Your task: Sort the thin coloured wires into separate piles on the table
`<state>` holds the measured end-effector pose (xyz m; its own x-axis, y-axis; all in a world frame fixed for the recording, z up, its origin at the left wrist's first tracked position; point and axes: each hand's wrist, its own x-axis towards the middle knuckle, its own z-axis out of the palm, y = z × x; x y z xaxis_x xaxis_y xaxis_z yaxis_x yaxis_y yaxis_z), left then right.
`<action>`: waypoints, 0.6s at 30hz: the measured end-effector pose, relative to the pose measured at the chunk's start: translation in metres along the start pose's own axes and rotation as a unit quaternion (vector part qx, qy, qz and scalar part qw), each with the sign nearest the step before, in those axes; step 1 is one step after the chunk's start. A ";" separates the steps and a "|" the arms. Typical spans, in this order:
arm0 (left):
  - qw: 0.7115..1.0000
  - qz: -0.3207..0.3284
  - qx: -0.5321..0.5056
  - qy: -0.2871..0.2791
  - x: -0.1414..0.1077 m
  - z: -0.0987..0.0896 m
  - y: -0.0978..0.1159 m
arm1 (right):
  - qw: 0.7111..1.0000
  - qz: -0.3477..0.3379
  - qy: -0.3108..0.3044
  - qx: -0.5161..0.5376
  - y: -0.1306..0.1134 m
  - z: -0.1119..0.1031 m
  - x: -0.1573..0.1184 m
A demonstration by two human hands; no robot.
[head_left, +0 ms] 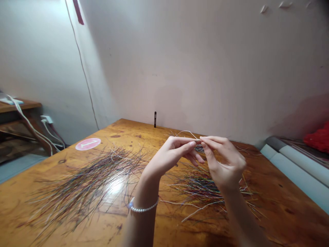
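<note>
Far left of the hands, a white cable (31, 125) runs past a wooden side table (17, 106) towards a wall socket (46, 119). On the bench (282, 195), a round pink sticker (87, 144) lies beyond a wide, loose spread of thin multicoloured wire strands (87, 185), just left of the left hand (168, 156), which has a pearl bracelet (143, 208) at its wrist. That hand is closed in a pinch on a thin white wire (187, 131), which arcs above the fingers. The right hand (224, 163), also pinching, meets it at the wire. Beneath it lies a second heap of coloured strands (203, 187). A small upright black stick (155, 119) stands beyond the hands at the bench's far edge. Further right are white rolled mats (295, 168) and a red cloth (318, 139).
</note>
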<state>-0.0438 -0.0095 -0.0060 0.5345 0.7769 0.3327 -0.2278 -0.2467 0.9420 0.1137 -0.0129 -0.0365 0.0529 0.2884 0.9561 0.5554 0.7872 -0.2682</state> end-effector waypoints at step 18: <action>1.000 -0.003 -0.024 0.017 0.005 0.002 -0.005 | 0.999 0.036 -0.003 -0.036 -0.002 -0.001 0.002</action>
<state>-0.0384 -0.0063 -0.0087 0.5084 0.7978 0.3241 -0.2634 -0.2142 0.9406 0.1134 -0.0146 -0.0341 0.0898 0.3455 0.9341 0.6078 0.7240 -0.3262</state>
